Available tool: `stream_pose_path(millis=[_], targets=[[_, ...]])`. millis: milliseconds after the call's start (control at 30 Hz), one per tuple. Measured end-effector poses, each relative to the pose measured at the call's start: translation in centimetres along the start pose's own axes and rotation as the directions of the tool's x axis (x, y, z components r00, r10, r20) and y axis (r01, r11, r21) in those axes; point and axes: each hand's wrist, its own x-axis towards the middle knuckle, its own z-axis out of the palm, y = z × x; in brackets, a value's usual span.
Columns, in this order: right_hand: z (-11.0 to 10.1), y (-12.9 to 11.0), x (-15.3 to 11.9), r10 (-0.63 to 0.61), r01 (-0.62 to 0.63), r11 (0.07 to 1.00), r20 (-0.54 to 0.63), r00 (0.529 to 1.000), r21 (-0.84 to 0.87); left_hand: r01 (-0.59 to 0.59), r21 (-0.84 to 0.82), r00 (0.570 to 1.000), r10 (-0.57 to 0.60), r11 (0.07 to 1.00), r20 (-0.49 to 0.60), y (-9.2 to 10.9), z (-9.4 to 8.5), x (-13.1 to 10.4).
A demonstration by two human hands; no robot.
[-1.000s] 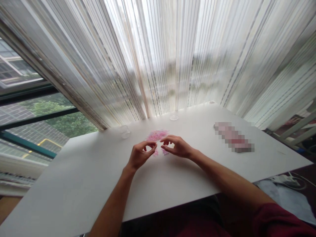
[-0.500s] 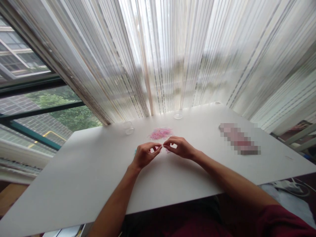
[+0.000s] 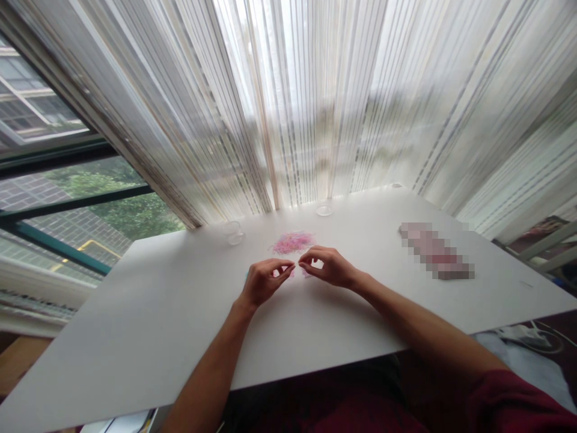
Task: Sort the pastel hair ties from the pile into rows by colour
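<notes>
Sheer striped curtains (image 3: 315, 108) are hanging across the top of the frame. At left, a dark green window frame (image 3: 58, 245) is crossing the view of a leafy tree (image 3: 108, 195). Right of centre, a pixelated pinkish object (image 3: 437, 251) is lying on the white table (image 3: 157, 313). At lower right, pale cloth (image 3: 538, 367) is showing.
</notes>
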Motion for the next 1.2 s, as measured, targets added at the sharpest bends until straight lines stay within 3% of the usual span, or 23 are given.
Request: stream_pose_path(millis=[600, 1200], targets=[[-0.01, -0.27, 0.07, -0.002, 0.002, 1.0, -0.01, 1.0, 0.02, 0.022, -0.072, 1.0, -0.022, 0.997, -0.004, 0.47, 0.24, -0.03], [0.14, -0.11, 0.04, -0.03, 0.031, 0.999, -0.029, 0.999, 0.03, -0.032, -0.085, 0.998, 0.028, 0.996, -0.056, 0.36, 0.54, -0.1]])
